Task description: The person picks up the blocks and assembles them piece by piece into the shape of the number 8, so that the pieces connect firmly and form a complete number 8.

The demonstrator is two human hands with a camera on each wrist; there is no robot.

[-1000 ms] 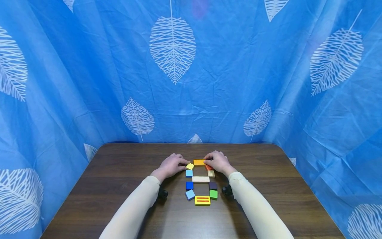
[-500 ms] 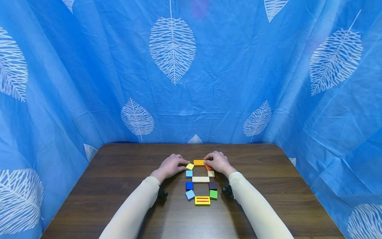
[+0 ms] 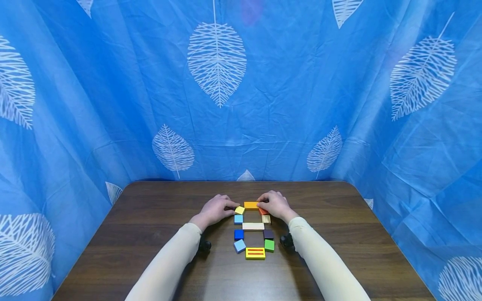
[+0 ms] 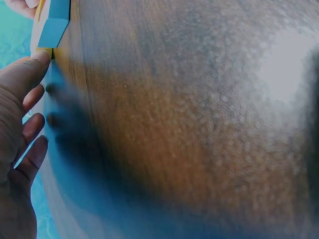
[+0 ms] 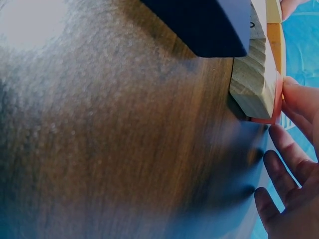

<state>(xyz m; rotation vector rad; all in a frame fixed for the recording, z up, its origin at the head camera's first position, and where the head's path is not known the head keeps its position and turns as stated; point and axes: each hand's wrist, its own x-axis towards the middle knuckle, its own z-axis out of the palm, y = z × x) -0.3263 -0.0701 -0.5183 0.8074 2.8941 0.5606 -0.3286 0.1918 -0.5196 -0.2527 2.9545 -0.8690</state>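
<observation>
In the head view, my left hand (image 3: 216,209) pinches a small tilted yellow block (image 3: 239,210) between thumb and forefinger. My right hand (image 3: 275,205) has its thumb and forefinger on the right end of a long orange block (image 3: 251,205). A red block (image 3: 263,211) sits just under that thumb. The other fingers of both hands spread loosely beside the blocks in the wrist views. Below lie a light blue block (image 3: 238,219), a plain wood block (image 3: 266,219) and a long pale block (image 3: 253,226), all part of a figure-eight outline.
The outline's lower half has a dark blue block (image 3: 239,234), a dark purple block (image 3: 268,234), a tilted light blue block (image 3: 239,246), a green block (image 3: 269,245) and a yellow block with red stripes (image 3: 255,253). A blue leaf-patterned curtain (image 3: 263,104) hangs behind the brown table (image 3: 150,217).
</observation>
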